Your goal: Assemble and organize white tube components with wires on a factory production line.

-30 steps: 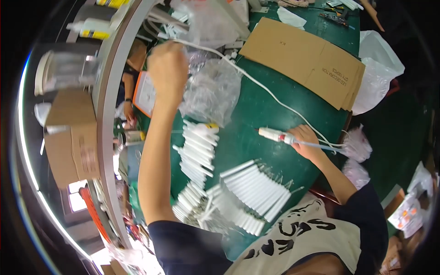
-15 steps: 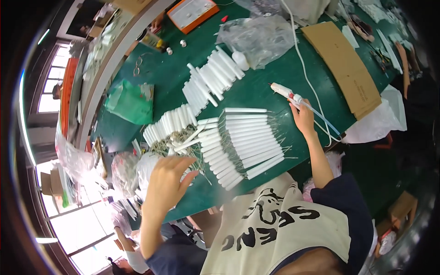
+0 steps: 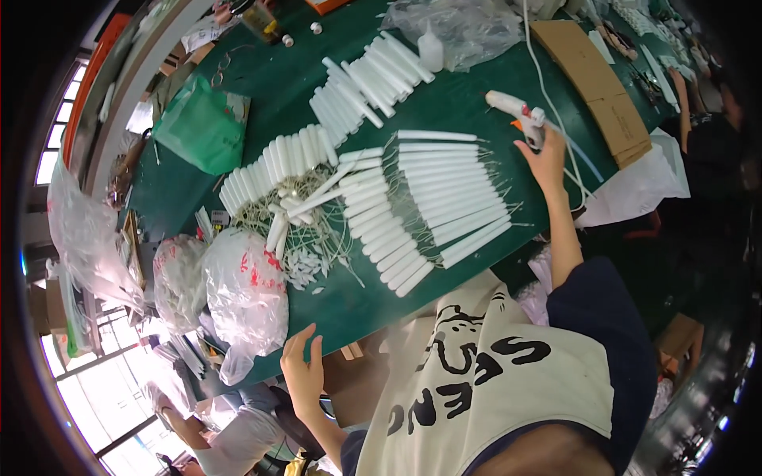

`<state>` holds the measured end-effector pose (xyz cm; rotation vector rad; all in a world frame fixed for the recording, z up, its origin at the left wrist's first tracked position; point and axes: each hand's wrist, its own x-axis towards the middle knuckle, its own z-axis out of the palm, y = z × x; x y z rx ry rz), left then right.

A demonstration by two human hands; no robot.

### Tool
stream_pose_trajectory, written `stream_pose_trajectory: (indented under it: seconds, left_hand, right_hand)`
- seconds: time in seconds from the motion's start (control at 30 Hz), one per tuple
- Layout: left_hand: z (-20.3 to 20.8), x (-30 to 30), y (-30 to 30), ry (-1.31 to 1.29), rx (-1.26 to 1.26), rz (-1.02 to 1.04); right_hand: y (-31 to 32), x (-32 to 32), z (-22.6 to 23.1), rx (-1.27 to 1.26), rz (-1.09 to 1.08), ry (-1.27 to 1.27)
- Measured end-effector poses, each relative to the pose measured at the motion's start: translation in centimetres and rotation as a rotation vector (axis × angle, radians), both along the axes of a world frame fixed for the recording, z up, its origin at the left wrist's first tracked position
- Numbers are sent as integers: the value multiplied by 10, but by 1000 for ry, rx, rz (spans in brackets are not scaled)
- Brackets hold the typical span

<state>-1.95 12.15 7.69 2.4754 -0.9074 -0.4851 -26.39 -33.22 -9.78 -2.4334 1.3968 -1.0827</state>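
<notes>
My right hand [image 3: 548, 163] is round the handle of a white glue gun [image 3: 506, 102] with an orange trigger, its thumb standing off to the side. A pale blue stick [image 3: 586, 160] extends behind the gun. Left of it lie rows of white candle-shaped tubes [image 3: 448, 178] with thin wires at their ends; a second row [image 3: 387, 238] sits just beside them. Low at the table's near edge, my left hand [image 3: 304, 373] holds nothing, fingers apart. Nearest to it is a clear plastic bag with red print [image 3: 248, 289].
More white tubes [image 3: 274, 163] lie with tangled wires [image 3: 317, 222] and small white pieces [image 3: 305, 266]. A green bag [image 3: 202, 127], a white bottle [image 3: 430, 51], clear plastic [image 3: 468, 28] and flat cardboard [image 3: 591, 87] are on the green table. A white cord [image 3: 536, 63] runs past the gun.
My left hand has drawn back from over the wires to the table's near edge. My right thumb has spread away from the glue gun. The whole view has shifted.
</notes>
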Motion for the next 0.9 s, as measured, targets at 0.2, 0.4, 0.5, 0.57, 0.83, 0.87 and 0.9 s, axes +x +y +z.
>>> stream_pose_trajectory:
  seconds: [0.2, 0.4, 0.5, 0.57, 0.83, 0.87, 0.9]
  left_hand:
    - [-56, 16, 23, -206, -82, 44]
    - [-114, 33, 29, -394, -132, 8]
    - [-131, 34, 17, -449, -237, -93]
    - [-142, 39, 7, -500, -288, -220]
    - [-163, 59, 3, -575, -275, -234]
    - [-164, 59, 3, -593, -262, -198]
    - [-164, 59, 2, -610, -247, -161]
  right_hand:
    - [58, -22, 4, -252, -143, 38]
    - [82, -32, -17, -120, -58, -97]
    - [102, -23, -9, -223, 78, -59]
    - [112, -22, -3, -316, 164, -3]
    - [135, -25, 22, -95, 342, -63]
    - [135, -26, 25, -63, 385, -39]
    - [134, -29, 23, -36, 392, -1]
